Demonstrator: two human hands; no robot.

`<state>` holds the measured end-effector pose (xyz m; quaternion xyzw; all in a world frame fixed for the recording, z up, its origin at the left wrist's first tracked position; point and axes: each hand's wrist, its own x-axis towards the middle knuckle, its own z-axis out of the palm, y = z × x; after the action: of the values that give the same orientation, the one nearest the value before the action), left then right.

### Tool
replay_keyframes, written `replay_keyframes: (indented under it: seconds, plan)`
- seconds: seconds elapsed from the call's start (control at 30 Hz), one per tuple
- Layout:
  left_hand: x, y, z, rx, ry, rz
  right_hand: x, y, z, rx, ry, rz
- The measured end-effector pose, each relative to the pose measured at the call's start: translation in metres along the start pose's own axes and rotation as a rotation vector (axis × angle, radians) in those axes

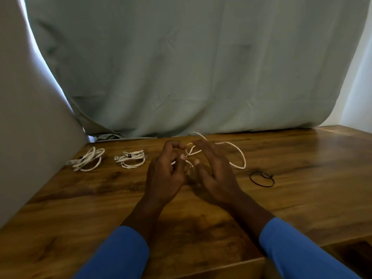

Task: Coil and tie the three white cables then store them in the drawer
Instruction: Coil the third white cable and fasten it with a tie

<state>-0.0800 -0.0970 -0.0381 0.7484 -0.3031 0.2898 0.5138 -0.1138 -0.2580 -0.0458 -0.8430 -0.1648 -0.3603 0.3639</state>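
Writing: small dark ties on both coiled cables, too small to read.
Coiled cables: two tied bundles, first coil [87, 160] near the wall on the left, second coil [130, 159] just beside it.
Open room: bare wooden table [302, 158] stretches right to its edge; a black band [261, 179] lies near the loose loop.
Loose cable [239, 156]: mid-table between both hands, looping rightward.
Left hand [165, 174]: fingers curled, pinching the loose cable.
Right hand [215, 174]: fingers half-spread over the strands; blurred, can't tell whether it grips.
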Motion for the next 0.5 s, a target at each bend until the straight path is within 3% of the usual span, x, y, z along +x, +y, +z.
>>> replay_keyframes:
  seconds: [0.1,0.27,0.4,0.5]
  plan:
    - [0.001,0.006,0.005,-0.060,0.025,0.048,-0.003,-0.010,0.011,0.191,-0.077,-0.009]
    - [0.000,0.016,0.004,-0.081,-0.017,0.127,-0.004,-0.018,0.007,0.462,-0.108,0.165]
    - [0.023,0.022,-0.007,-0.050,-0.019,0.177,0.010,-0.022,-0.006,0.512,-0.167,0.233]
    - [0.051,0.024,-0.011,-0.323,-0.088,0.082,0.022,-0.037,-0.013,0.994,-0.246,0.470]
